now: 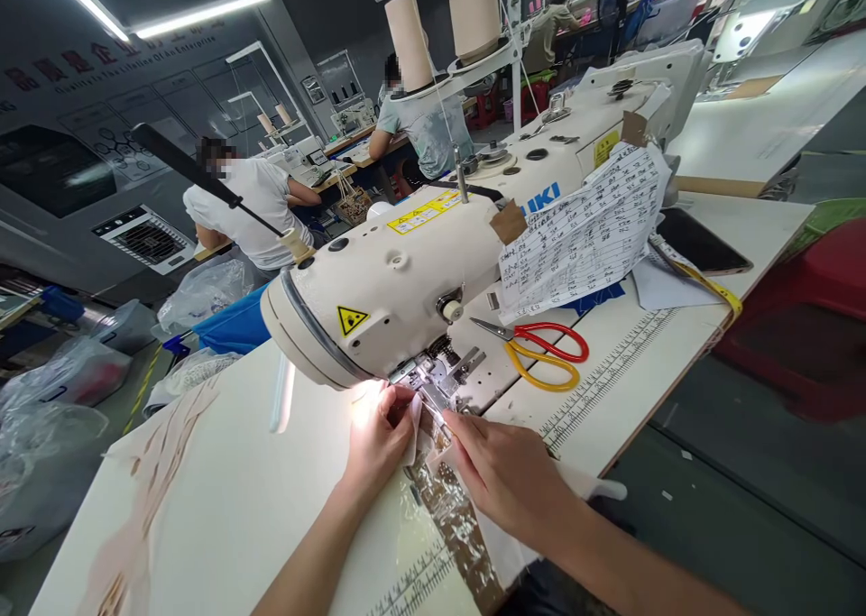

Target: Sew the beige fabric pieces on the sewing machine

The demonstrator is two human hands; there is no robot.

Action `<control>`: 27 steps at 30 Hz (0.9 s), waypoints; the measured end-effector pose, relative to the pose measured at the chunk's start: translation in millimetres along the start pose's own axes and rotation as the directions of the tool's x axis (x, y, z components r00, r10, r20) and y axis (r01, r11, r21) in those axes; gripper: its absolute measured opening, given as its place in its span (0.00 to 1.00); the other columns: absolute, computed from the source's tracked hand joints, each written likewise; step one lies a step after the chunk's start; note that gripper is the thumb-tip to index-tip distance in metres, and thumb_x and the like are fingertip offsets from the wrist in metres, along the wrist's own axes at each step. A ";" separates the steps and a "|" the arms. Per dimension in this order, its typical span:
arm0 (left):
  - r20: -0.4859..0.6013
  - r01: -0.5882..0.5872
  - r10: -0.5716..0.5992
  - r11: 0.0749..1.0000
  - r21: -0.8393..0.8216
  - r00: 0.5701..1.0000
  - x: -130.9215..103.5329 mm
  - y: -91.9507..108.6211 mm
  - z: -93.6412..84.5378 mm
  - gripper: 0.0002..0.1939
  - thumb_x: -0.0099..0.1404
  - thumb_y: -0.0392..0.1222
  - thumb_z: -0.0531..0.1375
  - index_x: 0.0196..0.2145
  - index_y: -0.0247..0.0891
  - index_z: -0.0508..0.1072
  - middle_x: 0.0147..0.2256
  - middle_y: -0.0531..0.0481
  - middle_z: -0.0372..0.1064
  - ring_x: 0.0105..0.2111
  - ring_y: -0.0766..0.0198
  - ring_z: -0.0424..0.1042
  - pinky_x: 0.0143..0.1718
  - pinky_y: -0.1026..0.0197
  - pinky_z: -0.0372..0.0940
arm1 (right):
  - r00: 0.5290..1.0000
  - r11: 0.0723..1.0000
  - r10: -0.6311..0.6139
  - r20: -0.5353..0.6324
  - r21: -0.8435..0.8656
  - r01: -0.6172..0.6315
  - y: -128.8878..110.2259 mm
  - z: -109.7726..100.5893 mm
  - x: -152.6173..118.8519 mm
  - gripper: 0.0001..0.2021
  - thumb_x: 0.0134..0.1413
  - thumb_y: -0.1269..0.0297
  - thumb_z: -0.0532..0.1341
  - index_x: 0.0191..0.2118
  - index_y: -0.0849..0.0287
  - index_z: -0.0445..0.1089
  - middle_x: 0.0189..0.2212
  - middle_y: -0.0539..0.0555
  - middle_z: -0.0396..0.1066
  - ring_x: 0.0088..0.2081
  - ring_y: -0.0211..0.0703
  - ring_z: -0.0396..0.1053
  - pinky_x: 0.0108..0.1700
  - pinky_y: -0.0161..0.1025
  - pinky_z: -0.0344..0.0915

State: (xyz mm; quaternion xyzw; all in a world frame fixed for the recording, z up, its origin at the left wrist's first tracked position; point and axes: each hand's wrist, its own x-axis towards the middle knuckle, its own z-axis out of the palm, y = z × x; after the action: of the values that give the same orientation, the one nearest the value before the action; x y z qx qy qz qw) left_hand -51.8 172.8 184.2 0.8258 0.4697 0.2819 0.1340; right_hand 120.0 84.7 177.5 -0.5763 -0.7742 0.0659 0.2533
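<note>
Rows of sewing stations fill the workshop behind my white laminate table. My left hand pinches a small pale fabric piece under the presser foot of the cream industrial sewing machine; my right hand, at four o'clock from it, presses the fabric flat, fingers together. Fingertips so near the needle risk a puncture, I judge. Red-and-yellow-handled scissors lie at two o'clock.

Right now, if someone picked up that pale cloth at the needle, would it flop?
Probably floppy: the pale cloth bunches between the left hand and right hand. Likely light, since fingertips alone steer it. It may slide easily on the smooth table.
</note>
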 end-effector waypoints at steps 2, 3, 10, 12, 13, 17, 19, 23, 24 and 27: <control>-0.008 0.031 -0.031 0.999 -0.020 0.999 0.3 -0.4 1.4 0.12 0.64 0.46 0.55 0.25 0.40 0.69 0.26 0.50 0.71 0.26 0.64 0.68 0.28 0.62 0.64 | 1.000 1.000 0.004 -0.003 0.005 -0.004 -0.3 -0.9 -0.4 0.15 0.61 0.74 0.50 0.51 0.62 0.65 0.29 0.52 0.76 0.29 0.40 0.75 0.24 0.36 0.59; -0.017 0.042 -0.043 0.998 -0.037 0.999 0.4 0.0 1.9 0.13 0.64 0.47 0.55 0.24 0.39 0.68 0.25 0.50 0.71 0.25 0.64 0.68 0.27 0.62 0.64 | 1.000 1.000 0.008 -0.006 0.006 -0.008 -0.5 -1.2 -0.8 0.14 0.61 0.74 0.50 0.50 0.62 0.65 0.29 0.52 0.76 0.28 0.40 0.75 0.24 0.36 0.58; -0.079 0.010 -0.011 1.000 -0.022 0.997 -2.1 4.3 3.6 0.15 0.65 0.47 0.54 0.22 0.40 0.64 0.22 0.53 0.68 0.21 0.67 0.65 0.23 0.65 0.62 | 1.000 1.000 0.017 -0.023 -0.011 -0.017 -0.9 -2.2 -3.1 0.14 0.59 0.74 0.53 0.50 0.63 0.66 0.27 0.51 0.76 0.25 0.41 0.74 0.22 0.37 0.59; -0.094 -0.043 0.047 0.998 0.038 0.994 -3.4 2.9 3.9 0.14 0.65 0.45 0.54 0.23 0.40 0.65 0.24 0.53 0.69 0.22 0.67 0.65 0.24 0.65 0.63 | 1.000 1.000 0.021 -0.019 -0.013 -0.021 -1.0 -2.2 -1.9 0.15 0.59 0.75 0.54 0.50 0.64 0.66 0.28 0.51 0.77 0.26 0.41 0.75 0.22 0.36 0.60; -0.099 -0.080 0.088 0.994 0.077 0.991 -3.9 2.0 3.9 0.13 0.66 0.45 0.54 0.24 0.40 0.65 0.26 0.52 0.70 0.23 0.67 0.66 0.25 0.64 0.63 | 1.000 1.000 0.019 -0.018 -0.020 -0.019 -1.2 -1.8 -1.1 0.14 0.58 0.75 0.54 0.50 0.64 0.67 0.28 0.51 0.77 0.26 0.41 0.75 0.22 0.36 0.60; -0.058 -0.252 0.270 0.944 0.214 0.961 -5.0 0.3 1.2 0.11 0.68 0.39 0.50 0.29 0.40 0.67 0.31 0.51 0.71 0.28 0.65 0.68 0.29 0.63 0.65 | 0.997 0.997 -0.027 -0.070 -0.081 0.021 -2.2 2.5 0.2 0.14 0.56 0.77 0.57 0.48 0.65 0.68 0.29 0.52 0.77 0.27 0.40 0.75 0.23 0.35 0.62; -0.018 -0.311 0.325 0.920 0.240 0.946 -6.0 2.2 -2.6 0.11 0.69 0.37 0.49 0.31 0.40 0.68 0.32 0.50 0.71 0.29 0.65 0.69 0.31 0.62 0.66 | 0.992 0.992 -0.046 -0.121 -0.123 0.031 -2.5 3.7 -3.4 0.16 0.53 0.78 0.58 0.48 0.66 0.68 0.27 0.53 0.77 0.26 0.41 0.75 0.23 0.35 0.63; 0.110 -0.371 0.355 0.894 0.250 0.929 -12.2 9.0 -13.3 0.12 0.70 0.36 0.47 0.39 0.39 0.70 0.38 0.46 0.70 0.33 0.64 0.71 0.33 0.62 0.69 | 0.987 1.000 -0.002 -0.159 -0.004 0.001 0.2 -6.8 -29.2 0.13 0.54 0.78 0.54 0.44 0.61 0.67 0.25 0.51 0.76 0.23 0.40 0.74 0.21 0.34 0.62; 0.150 -0.378 0.349 0.888 0.262 0.925 -14.2 10.7 -15.7 0.13 0.70 0.35 0.46 0.42 0.39 0.70 0.40 0.45 0.69 0.34 0.64 0.71 0.32 0.62 0.69 | 0.991 0.996 0.024 -0.129 0.083 -0.013 1.6 -12.4 -40.0 0.12 0.55 0.77 0.53 0.41 0.58 0.67 0.24 0.49 0.75 0.22 0.40 0.73 0.20 0.34 0.62; 0.247 -0.387 0.319 0.867 0.315 0.915 -19.4 15.7 -19.0 0.15 0.68 0.33 0.46 0.47 0.38 0.69 0.43 0.43 0.68 0.36 0.61 0.71 0.29 0.62 0.70 | 0.997 0.947 0.081 -0.010 0.312 -0.074 4.6 -31.7 -78.1 0.15 0.54 0.76 0.50 0.42 0.52 0.67 0.26 0.47 0.76 0.22 0.40 0.73 0.23 0.34 0.65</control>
State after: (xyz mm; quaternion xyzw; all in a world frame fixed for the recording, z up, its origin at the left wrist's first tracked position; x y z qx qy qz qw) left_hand -59.7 147.3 200.6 0.9310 0.3388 0.1327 -0.0288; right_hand 154.9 7.8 178.4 -0.5596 -0.7281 0.1908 0.3469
